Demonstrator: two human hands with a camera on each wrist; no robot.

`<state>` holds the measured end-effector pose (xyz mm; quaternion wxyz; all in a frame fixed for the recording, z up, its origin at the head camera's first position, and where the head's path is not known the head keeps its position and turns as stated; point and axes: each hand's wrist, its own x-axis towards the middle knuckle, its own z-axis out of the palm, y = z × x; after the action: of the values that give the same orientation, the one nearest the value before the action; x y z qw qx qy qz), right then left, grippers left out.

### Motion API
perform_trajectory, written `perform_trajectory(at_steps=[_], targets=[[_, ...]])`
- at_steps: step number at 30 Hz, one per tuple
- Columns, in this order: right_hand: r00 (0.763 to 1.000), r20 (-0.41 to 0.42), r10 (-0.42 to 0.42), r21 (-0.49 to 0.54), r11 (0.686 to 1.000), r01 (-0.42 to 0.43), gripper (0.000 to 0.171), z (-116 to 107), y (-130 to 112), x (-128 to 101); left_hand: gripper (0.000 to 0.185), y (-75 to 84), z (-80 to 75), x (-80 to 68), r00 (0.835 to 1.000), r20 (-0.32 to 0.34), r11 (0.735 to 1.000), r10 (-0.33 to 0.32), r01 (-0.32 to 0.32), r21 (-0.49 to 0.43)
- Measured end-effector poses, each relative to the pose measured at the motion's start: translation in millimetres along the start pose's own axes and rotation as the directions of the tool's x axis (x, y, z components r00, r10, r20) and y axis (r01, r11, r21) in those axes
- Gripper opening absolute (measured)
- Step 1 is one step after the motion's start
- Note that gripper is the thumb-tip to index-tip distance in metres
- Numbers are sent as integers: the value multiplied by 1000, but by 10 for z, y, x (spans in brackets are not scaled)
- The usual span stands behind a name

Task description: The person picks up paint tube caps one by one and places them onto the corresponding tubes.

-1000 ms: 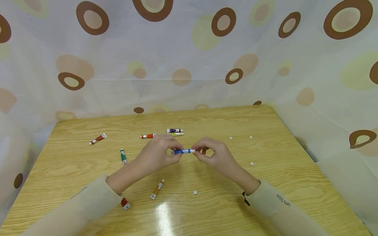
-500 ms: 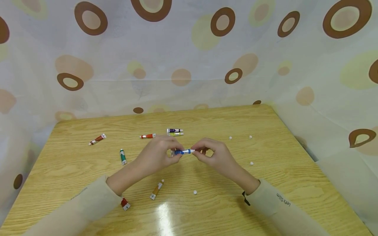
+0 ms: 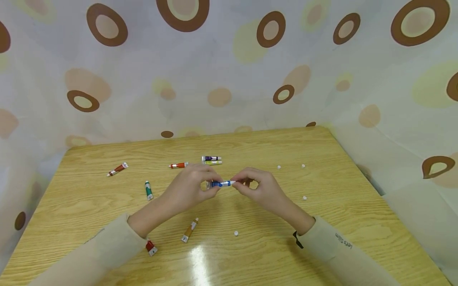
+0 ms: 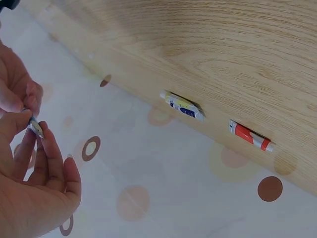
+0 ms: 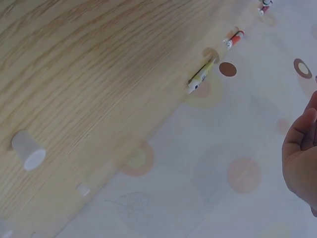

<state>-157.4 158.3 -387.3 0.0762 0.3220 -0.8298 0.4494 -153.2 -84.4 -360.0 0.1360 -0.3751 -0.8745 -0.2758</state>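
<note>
A small blue paint tube (image 3: 219, 184) hangs level above the middle of the wooden table (image 3: 322, 151). My left hand (image 3: 191, 186) pinches its flat crimped end (image 4: 34, 128). My right hand (image 3: 258, 187) pinches the white cap end with thumb and fingertips. In the right wrist view only the edge of the right hand (image 5: 301, 158) shows; the tube is out of sight there.
Other tubes lie about: purple and yellow pair (image 3: 212, 160), red (image 3: 178, 165), brown-red (image 3: 117, 169), green (image 3: 148, 190), ochre (image 3: 189, 230), and a red one (image 3: 151, 248) by my left sleeve. Several loose white caps (image 3: 305, 198) dot the right side. A patterned curtain surrounds the table.
</note>
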Motion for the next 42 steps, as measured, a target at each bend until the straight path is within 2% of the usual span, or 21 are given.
perform_trajectory(at_steps=[9, 15, 25, 36, 42], targets=[[999, -7, 31, 15, 999, -31, 7, 0, -6, -1, 11, -3, 22, 8, 997, -36, 997, 62, -60, 52], [998, -6, 59, 35, 998, -58, 7, 1, -22, 2, 11, -6, 25, 0, 996, -53, 997, 67, -65, 53], [1000, 7, -27, 15, 1000, 27, 8, -6, 21, 6, 10, -22, 31, -9, 995, -58, 996, 77, -74, 51], [998, 34, -53, -5, 999, 54, 6, -55, 6, 7, 11, -15, 29, -8, 990, -65, 991, 123, -120, 51], [997, 19, -75, 24, 997, 75, 9, -43, 33, 3, 12, -12, 25, -14, 992, -51, 992, 120, -117, 44]])
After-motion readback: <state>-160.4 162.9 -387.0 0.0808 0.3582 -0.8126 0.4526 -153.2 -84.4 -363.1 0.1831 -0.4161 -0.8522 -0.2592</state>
